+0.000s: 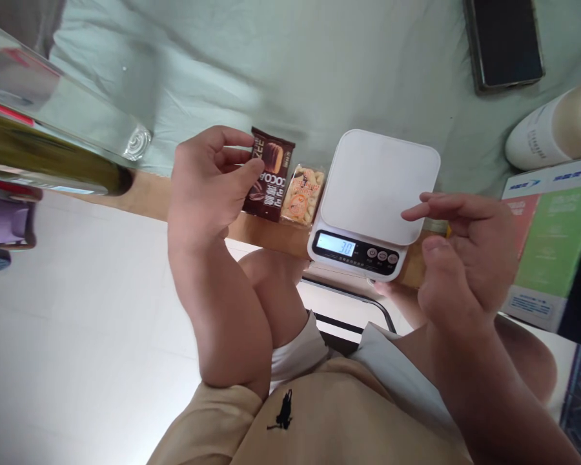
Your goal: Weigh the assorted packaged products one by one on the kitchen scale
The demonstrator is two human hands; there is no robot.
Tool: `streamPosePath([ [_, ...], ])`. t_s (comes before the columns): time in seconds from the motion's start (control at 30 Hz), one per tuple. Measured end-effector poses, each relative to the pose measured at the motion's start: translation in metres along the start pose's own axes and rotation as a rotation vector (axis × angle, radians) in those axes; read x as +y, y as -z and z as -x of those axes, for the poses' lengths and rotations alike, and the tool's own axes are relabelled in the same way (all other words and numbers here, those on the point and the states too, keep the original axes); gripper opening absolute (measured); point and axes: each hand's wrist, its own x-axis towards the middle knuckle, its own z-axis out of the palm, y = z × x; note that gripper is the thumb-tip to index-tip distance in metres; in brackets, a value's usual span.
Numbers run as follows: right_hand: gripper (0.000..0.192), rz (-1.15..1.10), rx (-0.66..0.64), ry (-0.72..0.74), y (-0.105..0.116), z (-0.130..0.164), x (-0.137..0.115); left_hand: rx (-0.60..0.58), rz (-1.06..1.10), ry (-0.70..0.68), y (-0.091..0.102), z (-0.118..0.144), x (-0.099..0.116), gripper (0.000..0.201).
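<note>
A dark brown chocolate snack packet (274, 169) lies near the table's front edge. My left hand (210, 174) pinches its left side, the thumb over the wrapper and the fingertips at the upper left corner. Right beside it is a clear packet of pale, nut-like pieces with orange print (303, 196). The white kitchen scale (380, 187) stands to the right with a bare plate; its lit display (336, 245) seems to read 30. Over the scale's right edge hovers my right hand (469, 252), holding nothing, thumb and fingers apart. Whether a fingertip touches the plate I cannot tell.
Glass bottles (53, 148) lean in from the left. A dark phone (506, 45) lies at the back right. A white bottle (552, 129) and a green, red and white box (552, 239) are on the right. Green cloth (290, 64) covers most of the table.
</note>
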Motion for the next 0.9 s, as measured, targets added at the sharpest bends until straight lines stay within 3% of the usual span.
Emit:
streamPosePath([
  [0.13, 0.037, -0.005, -0.015, 0.036, -0.002, 0.001, 0.003, 0.058, -0.069, 0.103, 0.007, -0.002, -0.003, 0.029],
  [0.3, 0.037, -0.020, -0.014, 0.041, -0.002, 0.001, 0.000, 0.027, -0.145, 0.171, 0.005, -0.003, -0.002, 0.024],
  [0.5, 0.044, 0.056, 0.008, 0.041, 0.000, 0.002, -0.001, -0.001, -0.415, 0.135, 0.004, 0.001, 0.004, 0.007],
  [0.6, 0.042, 0.048, 0.022, 0.045, 0.000, 0.002, 0.000, 0.004, -0.490, 0.138, 0.004, 0.003, 0.006, 0.017],
  [0.77, 0.038, 0.062, 0.023, -0.002, 0.002, 0.004, -0.001, 0.081, -0.385, 0.010, 0.001, 0.003, 0.004, 0.023],
  [0.9, 0.033, 0.093, 0.030, -0.050, 0.004, 0.006, -0.001, -0.005, -0.244, -0.240, -0.005, 0.006, 0.004, 0.026],
])
